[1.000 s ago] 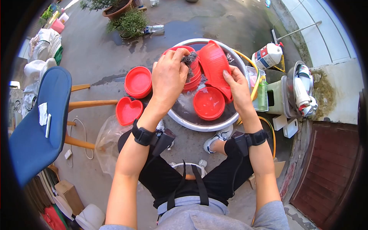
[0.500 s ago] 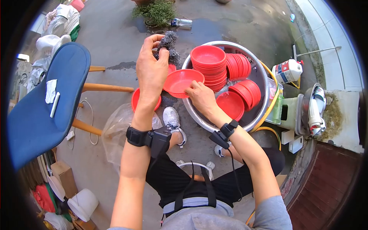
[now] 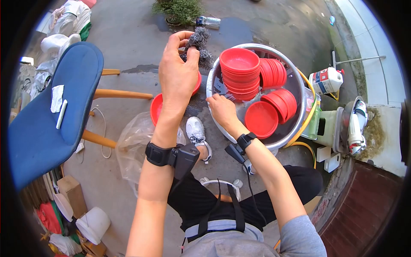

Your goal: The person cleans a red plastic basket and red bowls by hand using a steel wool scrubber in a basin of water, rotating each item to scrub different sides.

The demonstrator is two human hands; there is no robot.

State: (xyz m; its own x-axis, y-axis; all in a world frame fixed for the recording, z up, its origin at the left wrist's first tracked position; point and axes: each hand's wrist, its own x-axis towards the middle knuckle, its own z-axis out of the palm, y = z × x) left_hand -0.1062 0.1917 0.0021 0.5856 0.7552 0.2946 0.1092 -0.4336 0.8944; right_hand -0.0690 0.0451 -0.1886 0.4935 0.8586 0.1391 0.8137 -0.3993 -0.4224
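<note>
My left hand (image 3: 180, 70) is raised at upper centre, its fingers closed around a dark grey steel wool scrubber (image 3: 199, 45). My right hand (image 3: 223, 111) is over the left rim of a large metal basin (image 3: 212, 92). Its fingers are loosely bent, and no bowl shows in them. In the basin a tall stack of red bowls (image 3: 240, 70) stands upright beside a tilted stack (image 3: 273, 73). Nearer me, more red bowls (image 3: 261, 119) lean together. Partly hidden behind my left forearm, a red bowl (image 3: 156, 109) is on the ground.
A blue chair (image 3: 55, 103) with wooden legs stands at left, near a clear plastic bag (image 3: 132, 145). A yellow hose (image 3: 305, 122) curves along the basin's right side. Beyond it are a white jug (image 3: 326, 80) and a pale stool (image 3: 329, 124). A potted plant (image 3: 180, 10) stands ahead.
The red bowl that my right hand held between my hands is no longer visible there. My right hand is now without it at the basin's rim. My left hand still grips the scrubber.
</note>
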